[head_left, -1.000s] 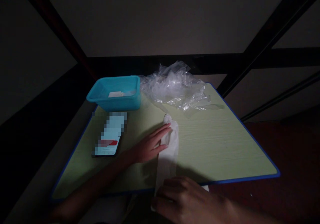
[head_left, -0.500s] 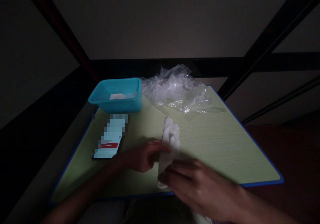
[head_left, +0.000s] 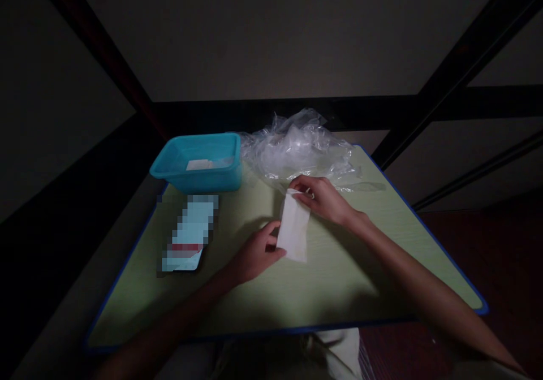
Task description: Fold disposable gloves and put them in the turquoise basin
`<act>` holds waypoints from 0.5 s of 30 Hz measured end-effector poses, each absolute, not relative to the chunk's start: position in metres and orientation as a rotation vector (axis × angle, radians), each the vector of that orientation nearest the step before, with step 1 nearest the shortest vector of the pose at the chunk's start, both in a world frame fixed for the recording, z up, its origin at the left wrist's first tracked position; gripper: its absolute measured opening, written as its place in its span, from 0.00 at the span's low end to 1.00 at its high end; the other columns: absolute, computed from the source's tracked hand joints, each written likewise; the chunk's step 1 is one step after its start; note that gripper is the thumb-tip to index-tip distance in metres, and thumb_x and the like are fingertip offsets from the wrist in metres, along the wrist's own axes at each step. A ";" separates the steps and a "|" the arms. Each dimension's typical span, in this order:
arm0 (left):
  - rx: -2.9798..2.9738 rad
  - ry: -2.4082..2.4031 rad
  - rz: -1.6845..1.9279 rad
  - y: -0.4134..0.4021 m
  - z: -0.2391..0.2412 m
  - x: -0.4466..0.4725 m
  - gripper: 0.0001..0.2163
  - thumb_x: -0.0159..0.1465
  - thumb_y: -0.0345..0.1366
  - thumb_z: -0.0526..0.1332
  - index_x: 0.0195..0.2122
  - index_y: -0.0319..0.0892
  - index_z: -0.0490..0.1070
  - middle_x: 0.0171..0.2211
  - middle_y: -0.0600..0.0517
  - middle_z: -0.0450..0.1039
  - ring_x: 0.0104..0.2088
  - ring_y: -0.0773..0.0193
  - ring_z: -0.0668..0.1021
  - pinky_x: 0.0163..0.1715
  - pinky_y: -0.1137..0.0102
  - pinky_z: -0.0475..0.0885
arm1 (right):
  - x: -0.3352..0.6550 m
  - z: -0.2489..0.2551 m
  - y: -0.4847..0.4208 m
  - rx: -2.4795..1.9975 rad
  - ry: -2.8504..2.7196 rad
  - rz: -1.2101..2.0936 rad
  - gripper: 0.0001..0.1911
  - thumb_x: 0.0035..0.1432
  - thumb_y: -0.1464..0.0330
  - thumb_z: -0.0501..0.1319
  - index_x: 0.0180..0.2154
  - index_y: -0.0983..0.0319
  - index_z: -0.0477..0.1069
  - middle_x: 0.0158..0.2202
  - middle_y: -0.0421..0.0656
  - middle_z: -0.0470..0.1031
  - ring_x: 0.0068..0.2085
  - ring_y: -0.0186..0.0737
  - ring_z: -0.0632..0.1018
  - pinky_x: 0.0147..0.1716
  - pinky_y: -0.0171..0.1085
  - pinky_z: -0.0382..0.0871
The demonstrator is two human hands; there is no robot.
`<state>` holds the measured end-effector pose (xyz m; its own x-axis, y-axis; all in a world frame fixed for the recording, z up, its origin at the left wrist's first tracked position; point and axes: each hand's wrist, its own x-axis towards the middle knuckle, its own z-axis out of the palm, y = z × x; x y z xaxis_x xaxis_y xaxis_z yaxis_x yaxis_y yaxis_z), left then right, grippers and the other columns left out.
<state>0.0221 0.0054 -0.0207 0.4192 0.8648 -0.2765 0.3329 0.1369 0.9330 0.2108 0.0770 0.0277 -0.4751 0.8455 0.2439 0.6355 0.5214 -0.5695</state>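
A folded white cloth (head_left: pixel 293 227), thin and soft-looking, is held just above the table, its far end raised. My right hand (head_left: pixel 322 196) pinches that far end between thumb and fingers. Along the left edge, my left hand (head_left: pixel 258 251) has its thumb near the lower corner and its curled fingers higher up, gripping the side. Some of the left fingertips are hidden behind the cloth.
A turquoise plastic basket (head_left: pixel 199 181) with white pieces inside stands at the back left. In front of it lies a lit phone (head_left: pixel 190 233), partly pixelated. Crumpled clear plastic bags (head_left: pixel 297 148) fill the table's back. The pale table (head_left: pixel 382 244) has a blue edge.
The white cloth has been folded shorter and lifted at its far end. My right hand has moved from its near end to its far end; my left hand now grips its left side.
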 end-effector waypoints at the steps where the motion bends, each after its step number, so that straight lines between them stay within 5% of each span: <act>1: 1.452 1.167 0.563 0.006 -0.021 0.024 0.25 0.53 0.25 0.59 0.53 0.39 0.58 0.31 0.51 0.76 0.34 0.60 0.79 0.34 0.68 0.71 | 0.210 0.021 0.081 -1.239 -2.284 0.543 0.09 0.54 0.77 0.56 0.39 0.66 0.69 0.33 0.45 0.75 0.33 0.38 0.75 0.31 0.32 0.63; 8: 1.473 1.248 0.754 0.003 -0.026 0.032 0.28 0.53 0.23 0.57 0.54 0.43 0.53 0.26 0.60 0.65 0.25 0.71 0.73 0.27 0.75 0.68 | 0.205 -0.007 0.090 -1.318 -2.342 0.500 0.14 0.53 0.78 0.58 0.43 0.65 0.69 0.34 0.46 0.76 0.34 0.40 0.76 0.32 0.33 0.64; 15: 1.533 1.349 0.917 0.001 -0.036 0.032 0.30 0.51 0.21 0.59 0.54 0.46 0.52 0.33 0.57 0.64 0.26 0.72 0.71 0.28 0.75 0.69 | 0.207 -0.013 0.090 -1.324 -2.368 0.389 0.12 0.56 0.73 0.60 0.44 0.66 0.68 0.38 0.49 0.74 0.37 0.43 0.75 0.34 0.36 0.65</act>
